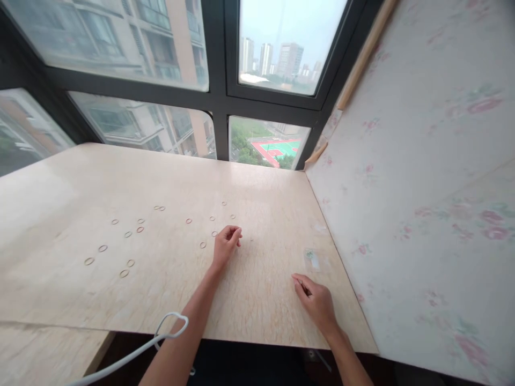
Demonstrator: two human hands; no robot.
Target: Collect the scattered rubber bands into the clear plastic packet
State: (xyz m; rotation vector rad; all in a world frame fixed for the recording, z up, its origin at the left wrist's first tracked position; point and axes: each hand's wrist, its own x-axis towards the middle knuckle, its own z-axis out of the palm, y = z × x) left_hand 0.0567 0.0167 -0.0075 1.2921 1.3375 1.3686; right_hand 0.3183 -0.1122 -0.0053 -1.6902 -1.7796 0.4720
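Sixteen or so thin rings point(89, 265) across the left and middle of the table point(257, 289), some in close pairs, others well apart, perhaps spread this way for easy seeing and singling out. Round and slender, in muted yellow, green, red and darker tones; rubber or metal, impossible to tell at this size. Lower down, a smooth white cord point(139, 351), looped in front of the left arm point(197, 308). Next, just beside the nearest rings, the left hand point(227, 241), fingers curled in and thumb close against them: a narrow grip, seemingly suited to small things, contents impossible to tell. Underneath, a glossy pale tabletop with tan veining, like polished stone. Further right, the right hand point(316, 300), thumb and forefinger drawn into a pinch, also narrow; again no telling whether holding anything. Just beyond, a flat, clear plastic bag point(321, 261) with greenish bits point(309, 254) inside, apparently kept within easy reach. Last, a wall point(402, 134) in pale, pink-flowered paper.
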